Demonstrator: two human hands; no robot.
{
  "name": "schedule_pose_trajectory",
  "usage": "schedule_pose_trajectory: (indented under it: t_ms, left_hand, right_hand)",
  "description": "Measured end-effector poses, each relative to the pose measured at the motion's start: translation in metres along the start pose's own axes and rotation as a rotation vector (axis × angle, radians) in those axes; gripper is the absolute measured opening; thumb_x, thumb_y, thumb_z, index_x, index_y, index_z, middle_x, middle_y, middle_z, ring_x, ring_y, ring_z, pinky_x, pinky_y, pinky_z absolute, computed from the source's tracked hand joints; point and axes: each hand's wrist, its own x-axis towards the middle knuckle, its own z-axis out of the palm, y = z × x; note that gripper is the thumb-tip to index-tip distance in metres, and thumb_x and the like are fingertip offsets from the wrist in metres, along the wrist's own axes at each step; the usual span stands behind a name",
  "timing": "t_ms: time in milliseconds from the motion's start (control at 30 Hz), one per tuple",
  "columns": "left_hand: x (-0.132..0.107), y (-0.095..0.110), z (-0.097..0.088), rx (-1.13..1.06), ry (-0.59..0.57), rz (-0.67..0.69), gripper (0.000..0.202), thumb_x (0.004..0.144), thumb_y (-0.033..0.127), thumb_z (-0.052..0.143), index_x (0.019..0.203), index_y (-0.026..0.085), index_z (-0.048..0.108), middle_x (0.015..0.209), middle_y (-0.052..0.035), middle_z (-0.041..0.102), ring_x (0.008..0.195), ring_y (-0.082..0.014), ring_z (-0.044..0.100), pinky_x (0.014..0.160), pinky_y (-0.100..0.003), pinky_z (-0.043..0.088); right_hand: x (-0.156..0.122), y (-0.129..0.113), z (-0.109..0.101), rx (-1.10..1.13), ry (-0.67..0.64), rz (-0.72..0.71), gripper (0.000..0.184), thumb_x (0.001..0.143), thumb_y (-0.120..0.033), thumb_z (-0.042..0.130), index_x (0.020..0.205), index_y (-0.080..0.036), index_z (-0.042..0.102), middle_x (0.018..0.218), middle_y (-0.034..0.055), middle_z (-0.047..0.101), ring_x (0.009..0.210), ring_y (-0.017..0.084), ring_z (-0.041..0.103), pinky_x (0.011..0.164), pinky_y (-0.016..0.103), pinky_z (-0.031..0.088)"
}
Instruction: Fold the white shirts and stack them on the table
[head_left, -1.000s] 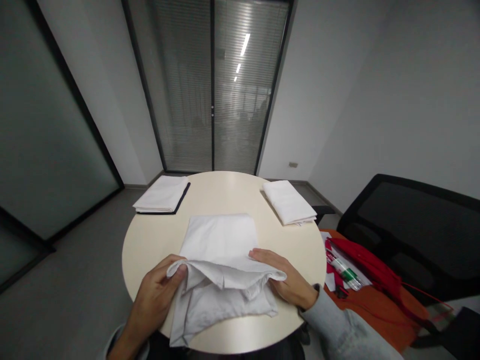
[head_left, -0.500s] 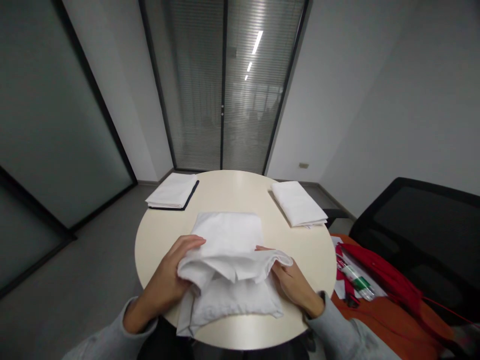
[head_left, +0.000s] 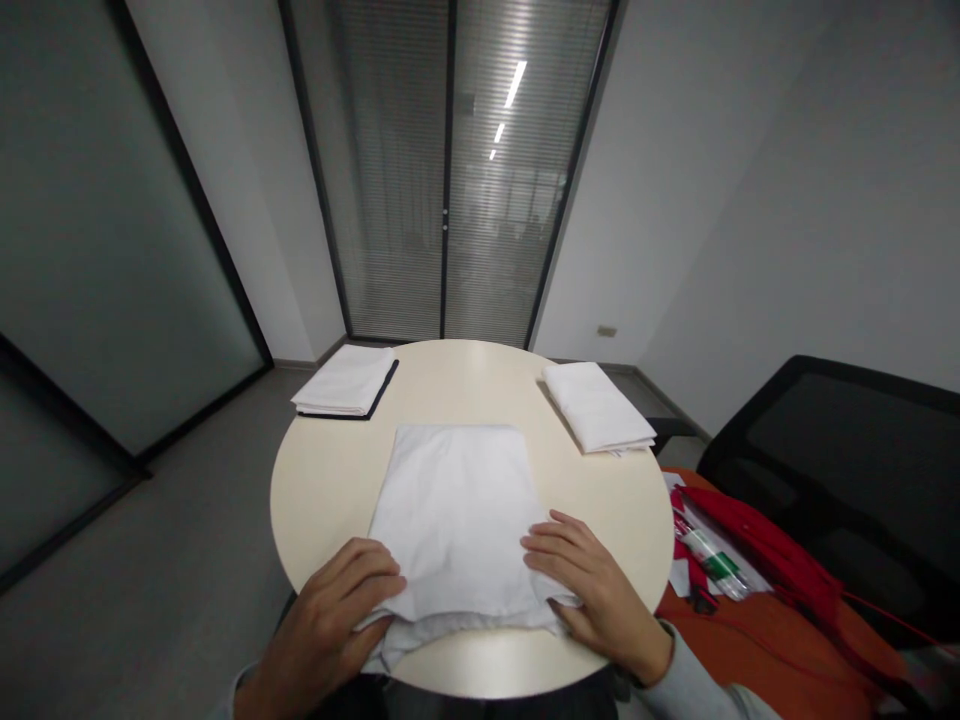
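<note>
A folded white cloth [head_left: 457,520] lies flat on the round table in front of me, its near edge slightly rumpled with a lower layer peeking out. My left hand [head_left: 341,605] grips its near left corner, fingers on top and thumb along the edge. At the near right corner, my right hand [head_left: 581,580] rests its fingers over the cloth, with the thumb tucked at the edge beneath. Whether the cloth is a garment cannot be made out.
Another folded white cloth [head_left: 346,380] sits on a dark flat item at the table's far left. A third folded white cloth [head_left: 598,405] lies far right. Beside the table, an orange-seated chair [head_left: 810,650] carries a red bag [head_left: 765,540] and a clear plastic bottle [head_left: 716,565].
The near part of the cloth, held up and bunched before, now lies flattened toward me. Both hands have come down and nearer to me along its sides.
</note>
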Motion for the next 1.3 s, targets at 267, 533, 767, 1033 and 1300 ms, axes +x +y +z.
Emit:
schedule_pose_trajectory:
  t_ms: [267, 533, 767, 1033, 1300]
  left_hand:
    - [0.012, 0.027, -0.006, 0.097, -0.199, -0.002, 0.017, 0.087, 0.018, 0.068, 0.102, 0.024, 0.068, 0.095, -0.0025, 0.073, 0.091, -0.0215, 0.066, 0.087, -0.037, 0.053]
    - [0.043, -0.001, -0.041, -0.047, -0.387, -0.108, 0.019, 0.099, 0.042, 0.059, 0.101, 0.029, 0.072, 0.099, 0.0012, 0.076, 0.095, -0.0179, 0.069, 0.110, -0.039, 0.041]
    - [0.145, -0.072, 0.028, 0.152, -0.377, -0.191, 0.061, 0.104, 0.056, 0.036, 0.157, 0.024, 0.041, 0.163, -0.0074, 0.042, 0.151, -0.0273, 0.035, 0.123, -0.047, 0.025]
    - [0.118, -0.106, 0.087, 0.187, -0.589, -0.089, 0.077, 0.099, 0.072, 0.031, 0.164, 0.030, 0.022, 0.172, -0.0042, 0.018, 0.159, -0.0296, 0.010, 0.127, -0.055, 0.007]
    - [0.126, -0.106, 0.080, 0.135, -0.638, -0.125, 0.076, 0.100, 0.071, 0.026, 0.164, 0.029, 0.023, 0.171, -0.0052, 0.019, 0.159, -0.0293, 0.013, 0.126, -0.056, 0.007]
  right_hand:
    - [-0.007, -0.010, -0.001, -0.030, -0.052, 0.004, 0.052, 0.090, -0.018, 0.058, 0.142, -0.025, 0.055, 0.139, 0.0099, 0.066, 0.132, 0.028, 0.058, 0.115, 0.055, 0.045]
    - [0.003, -0.021, -0.039, 0.062, -0.239, 0.098, 0.052, 0.087, -0.018, 0.059, 0.138, -0.030, 0.063, 0.140, 0.0059, 0.065, 0.134, 0.031, 0.057, 0.121, 0.061, 0.036]
    - [0.119, 0.034, -0.048, 0.014, 0.005, 0.326, 0.053, 0.108, -0.050, 0.031, 0.146, -0.024, 0.057, 0.153, 0.0068, 0.053, 0.146, 0.027, 0.044, 0.124, 0.052, 0.031]
    - [0.126, 0.091, 0.043, -0.246, -0.371, 0.426, 0.075, 0.105, -0.063, 0.020, 0.165, -0.017, 0.020, 0.169, 0.0099, 0.019, 0.158, 0.029, 0.015, 0.127, 0.058, 0.010]
    - [0.121, 0.089, 0.038, -0.265, -0.401, 0.451, 0.078, 0.104, -0.065, 0.018, 0.165, -0.016, 0.018, 0.170, 0.0100, 0.016, 0.158, 0.028, 0.013, 0.127, 0.058, 0.004]
